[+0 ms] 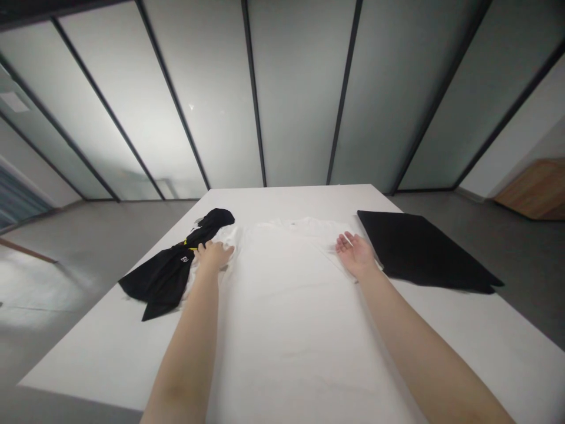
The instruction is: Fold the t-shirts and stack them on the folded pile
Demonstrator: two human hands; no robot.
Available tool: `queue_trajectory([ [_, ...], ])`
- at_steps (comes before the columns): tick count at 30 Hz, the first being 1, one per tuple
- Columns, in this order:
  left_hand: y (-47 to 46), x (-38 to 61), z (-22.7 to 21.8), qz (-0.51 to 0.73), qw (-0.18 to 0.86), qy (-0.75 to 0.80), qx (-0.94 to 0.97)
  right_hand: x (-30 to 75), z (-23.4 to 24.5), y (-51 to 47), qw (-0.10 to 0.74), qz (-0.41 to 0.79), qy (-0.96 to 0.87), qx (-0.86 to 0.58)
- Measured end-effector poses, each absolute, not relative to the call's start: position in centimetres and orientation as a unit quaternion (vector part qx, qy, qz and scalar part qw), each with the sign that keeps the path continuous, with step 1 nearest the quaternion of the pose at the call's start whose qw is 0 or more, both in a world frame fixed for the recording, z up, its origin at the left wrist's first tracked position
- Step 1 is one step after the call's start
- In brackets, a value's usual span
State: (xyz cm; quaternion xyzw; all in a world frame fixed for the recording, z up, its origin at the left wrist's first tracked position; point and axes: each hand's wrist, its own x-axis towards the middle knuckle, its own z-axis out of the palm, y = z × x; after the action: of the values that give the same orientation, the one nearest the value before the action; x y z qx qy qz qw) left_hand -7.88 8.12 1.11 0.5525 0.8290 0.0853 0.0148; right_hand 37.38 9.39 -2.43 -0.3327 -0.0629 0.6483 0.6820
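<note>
A white T-shirt lies spread on the white table, its neckline at the far end. My left hand rests palm down at the shirt's left sleeve area, fingers spread, close beside a crumpled black garment with yellow trim and white lettering. On the other side, my right hand is turned palm up over the shirt's right sleeve area, its fingers loosely apart and nothing in the palm. Whether the left fingertips press on the white cloth I cannot tell.
To the right lies a flat, dark folded cloth or board on the white table. Behind the table stands a frosted glass wall with dark frames. A wooden panel is at the far right.
</note>
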Motion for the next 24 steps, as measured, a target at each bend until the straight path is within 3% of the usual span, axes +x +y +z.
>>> queue_trajectory([
  [6,8.7,-6.2,1.8,0.084,0.045,0.802,0.589,37.4,-2.6,9.5,0.678,0.65,-0.075,-0.334],
  [12,9.6,-6.7,2.7,0.283,0.078,0.771,0.565,37.6,-2.9,9.8,0.678,0.649,-0.074,-0.336],
  [17,9.7,-8.0,2.4,0.448,0.109,0.772,0.437,37.7,-3.3,9.8,0.681,0.648,-0.087,-0.329],
  [21,9.7,-9.6,2.0,0.384,0.222,0.798,0.408,37.5,-2.8,9.7,0.68,0.645,-0.077,-0.34],
  [24,9.6,-10.4,2.2,0.299,0.22,0.815,0.444,37.3,-2.4,9.5,0.678,0.643,-0.073,-0.348],
])
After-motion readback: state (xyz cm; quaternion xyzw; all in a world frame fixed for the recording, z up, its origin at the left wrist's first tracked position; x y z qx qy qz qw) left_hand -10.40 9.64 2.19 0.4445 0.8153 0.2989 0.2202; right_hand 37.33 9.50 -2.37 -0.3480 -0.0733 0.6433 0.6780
